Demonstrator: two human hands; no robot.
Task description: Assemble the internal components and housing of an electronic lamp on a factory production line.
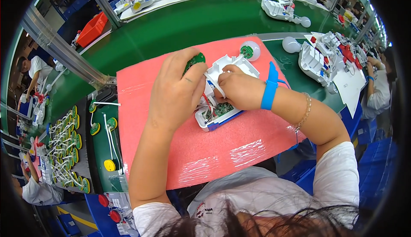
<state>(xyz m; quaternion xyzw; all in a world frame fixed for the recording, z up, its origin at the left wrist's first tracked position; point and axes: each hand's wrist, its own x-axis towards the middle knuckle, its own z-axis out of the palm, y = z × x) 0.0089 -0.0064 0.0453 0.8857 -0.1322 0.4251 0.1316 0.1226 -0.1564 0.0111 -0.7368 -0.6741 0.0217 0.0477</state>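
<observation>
Dark hair (274, 226) fringes the near edge, above white sleeves, and both forearms reach out over a pink foam mat (239, 147) wrapped in clear film. On the mat lies an open white plastic housing (222, 110) with a blue edge; inside it sit a green circuit board (223, 109) and red and white wires. Curled over the housing's left end, the left hand (175, 93) grips a small round green circuit board (195, 60) between thumb and fingers. Beside it, the right hand (239, 90), a blue wrist strap (269, 89) and a bead bracelet (305, 110) on its arm, pinches a white wire (214, 83) over the housing. Just beyond, a white bulb dome (250, 50) with a round green board rests at the mat's far edge. Left of the mat, a dark tray (68, 149) holds rows of round green and yellow boards with white leads. Farther off, white housings (319, 57) lie on the green conveyor belt (192, 23), and an orange bin (92, 29) stands at far left.
</observation>
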